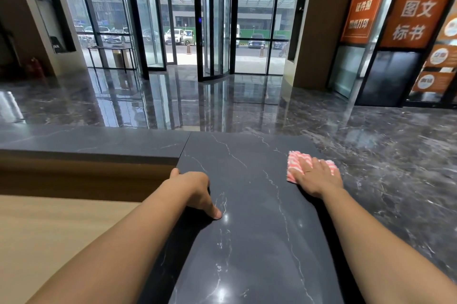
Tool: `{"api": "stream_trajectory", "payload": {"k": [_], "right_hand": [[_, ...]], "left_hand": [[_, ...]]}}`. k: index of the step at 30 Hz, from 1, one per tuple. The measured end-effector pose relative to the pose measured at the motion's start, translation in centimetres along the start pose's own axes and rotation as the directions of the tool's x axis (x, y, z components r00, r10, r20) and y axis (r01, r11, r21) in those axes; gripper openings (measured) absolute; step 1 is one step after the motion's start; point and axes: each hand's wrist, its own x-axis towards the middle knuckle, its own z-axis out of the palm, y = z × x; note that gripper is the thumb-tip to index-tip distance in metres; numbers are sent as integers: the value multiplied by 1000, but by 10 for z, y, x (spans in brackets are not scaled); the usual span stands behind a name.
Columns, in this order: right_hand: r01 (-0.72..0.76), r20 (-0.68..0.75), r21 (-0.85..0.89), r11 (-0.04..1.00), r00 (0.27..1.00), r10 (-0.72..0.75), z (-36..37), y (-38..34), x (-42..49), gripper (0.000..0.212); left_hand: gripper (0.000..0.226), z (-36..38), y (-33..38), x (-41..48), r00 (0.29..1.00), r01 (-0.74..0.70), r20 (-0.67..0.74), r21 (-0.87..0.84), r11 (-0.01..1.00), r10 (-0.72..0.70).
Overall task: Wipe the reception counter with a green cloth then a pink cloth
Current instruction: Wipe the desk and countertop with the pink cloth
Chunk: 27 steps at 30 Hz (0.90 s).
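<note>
Pressing flat on the pink cloth [296,162] with the right hand [314,175] here, fingers straight, palm down, nothing pinched. The cloth is pink-and-white striped and shows on both sides of the hand. It sits near the far end of the reception counter [247,242], right up against the right edge.

The left hand [195,187] is over on the opposite edge. Its fingers curl down over that edge so it's gripping the slab, with the thumb [212,209] lying on top and pointing back toward the camera.

Room-wise, the countertop between the two hands is bare stone, and so is the whole near stretch between the forearms. The top is a long narrow strip running away from the person, so both side edges are close. Past the right edge it drops off to the lobby floor [395,155]. Past the left edge it drops to a lower wooden desk [49,229], and another dark ledge [99,140] joins at the far left corner and runs off leftward.

The surface is dark grey with thin white veins, glossy enough to show a couple of light spots near the camera. Beyond it the floor is shiny dark marble. There's a glass revolving door [212,19] straight ahead with parked cars [175,36] outside, and orange signs [418,2] with white Chinese lettering on the right wall.
</note>
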Motion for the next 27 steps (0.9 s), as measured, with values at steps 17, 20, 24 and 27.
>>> {"api": "stream_trajectory", "payload": {"k": [17,20,24,27], "right_hand": [[253,24,63,966,967,-254,22,-131,-52,72],[278,-3,73,958,960,-279,21,-116,-52,73],[193,-57,51,980,980,-190,17,-68,-43,70],[64,-71,38,997,996,-62,11,-19,-40,65]], "left_hand": [[76,-12,15,5,999,24,37,56,998,-26],[78,-7,11,6,997,29,72,-50,998,-25],[82,1,1,5,996,-4,91,-91,996,12],[86,7,-4,2,996,-39,72,-136,990,49]]}}
